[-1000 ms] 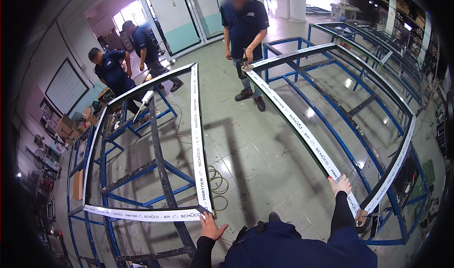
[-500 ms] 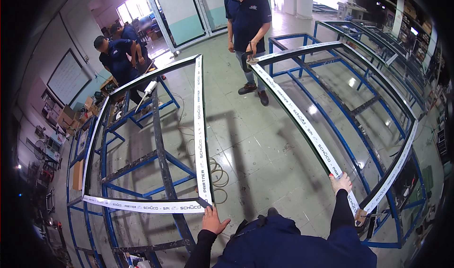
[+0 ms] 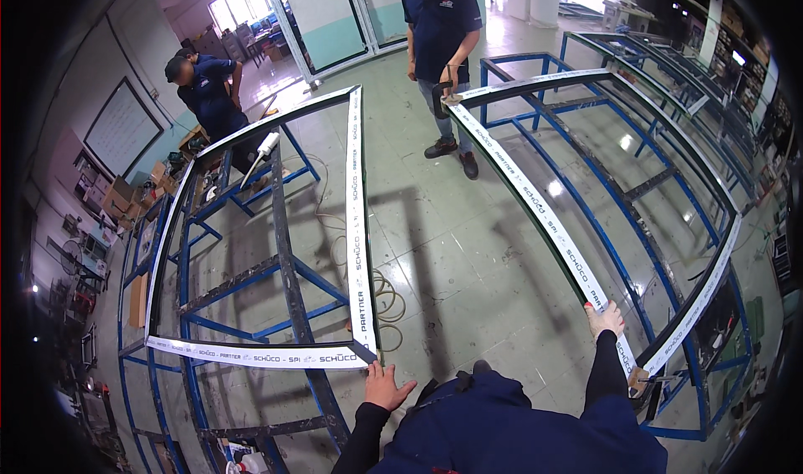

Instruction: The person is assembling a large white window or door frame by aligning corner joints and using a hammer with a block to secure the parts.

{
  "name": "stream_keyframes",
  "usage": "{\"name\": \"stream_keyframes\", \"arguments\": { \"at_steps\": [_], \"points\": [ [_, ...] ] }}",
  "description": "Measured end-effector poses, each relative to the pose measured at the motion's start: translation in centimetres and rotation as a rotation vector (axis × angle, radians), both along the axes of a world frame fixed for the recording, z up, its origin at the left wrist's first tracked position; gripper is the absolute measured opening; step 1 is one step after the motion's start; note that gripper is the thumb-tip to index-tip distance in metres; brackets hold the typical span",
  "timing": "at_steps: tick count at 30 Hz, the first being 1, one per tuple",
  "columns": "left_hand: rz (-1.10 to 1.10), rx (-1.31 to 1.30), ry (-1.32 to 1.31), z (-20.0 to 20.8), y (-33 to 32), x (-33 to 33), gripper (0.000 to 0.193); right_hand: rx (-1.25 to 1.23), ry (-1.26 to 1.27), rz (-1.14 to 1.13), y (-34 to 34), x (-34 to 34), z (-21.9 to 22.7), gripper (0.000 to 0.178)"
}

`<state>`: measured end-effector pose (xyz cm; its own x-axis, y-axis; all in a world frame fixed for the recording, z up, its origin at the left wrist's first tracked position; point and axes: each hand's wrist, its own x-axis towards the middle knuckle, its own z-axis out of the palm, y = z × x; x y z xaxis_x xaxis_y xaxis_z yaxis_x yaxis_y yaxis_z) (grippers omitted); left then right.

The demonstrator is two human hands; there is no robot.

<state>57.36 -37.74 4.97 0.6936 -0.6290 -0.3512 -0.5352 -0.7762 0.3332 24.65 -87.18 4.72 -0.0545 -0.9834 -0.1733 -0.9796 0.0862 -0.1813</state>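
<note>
A frame (image 3: 357, 223) with white printed tape along its dark profiles lies on a trestle to my left. My left hand (image 3: 386, 386) is at its near right corner, thumb spread and fingertips at the edge. On the right, my right hand (image 3: 604, 317) is wrapped over the long side of a second taped frame (image 3: 535, 202), close to its near corner. A clamp with a wooden block (image 3: 638, 382) sits at that corner. At the far corner, a standing co-worker's hand (image 3: 449, 85) is on another clamp (image 3: 440, 99).
Blue and black metal trestles (image 3: 288, 265) carry both frames. A white sealant gun (image 3: 266, 146) lies on the left trestle's far part. A coiled hose (image 3: 386, 298) is on the floor between the frames. Co-workers (image 3: 201, 89) stand at the back left, near cardboard boxes (image 3: 121, 196).
My view has shifted slightly. At the back left, the co-workers have changed posture, one now mostly behind the other. Both my hands stay at the same places on the frames.
</note>
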Motion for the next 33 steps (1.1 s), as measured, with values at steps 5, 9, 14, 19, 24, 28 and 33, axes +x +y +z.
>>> {"name": "stream_keyframes", "arguments": {
  "at_steps": [5, 9, 14, 19, 24, 28, 33],
  "points": [
    [0.071, -0.138, 0.032, -2.2, 2.1, -1.1, 0.086, 0.014, 0.057, 0.036, -1.2, 0.6, -1.3, 0.098],
    [0.665, -0.659, 0.145, -1.8, -0.4, 0.4, 0.066, -0.027, 0.142, 0.003, -2.7, -1.4, -3.7, 0.105],
    [1.455, -0.86, 0.656, -8.1, 1.0, 2.5, 0.069, -0.011, 0.132, 0.062, -3.1, -0.4, -4.1, 0.107],
    [1.539, -1.166, 0.774, -10.7, 1.2, 3.4, 0.049, 0.026, 0.138, 0.064, -3.1, -0.4, -4.5, 0.11],
    [1.514, -1.423, 0.901, -11.3, 0.5, 4.1, 0.033, -0.002, 0.148, 0.059, -3.0, -1.1, -4.9, 0.111],
    [1.457, -1.471, 0.935, -11.0, 0.5, 5.0, 0.033, 0.002, 0.147, 0.068, -3.1, -0.7, -5.0, 0.111],
    [1.485, -1.375, 0.914, -9.9, -1.1, 6.0, 0.038, -0.027, 0.169, 0.058, -3.0, -1.1, -5.0, 0.109]
  ]
}}
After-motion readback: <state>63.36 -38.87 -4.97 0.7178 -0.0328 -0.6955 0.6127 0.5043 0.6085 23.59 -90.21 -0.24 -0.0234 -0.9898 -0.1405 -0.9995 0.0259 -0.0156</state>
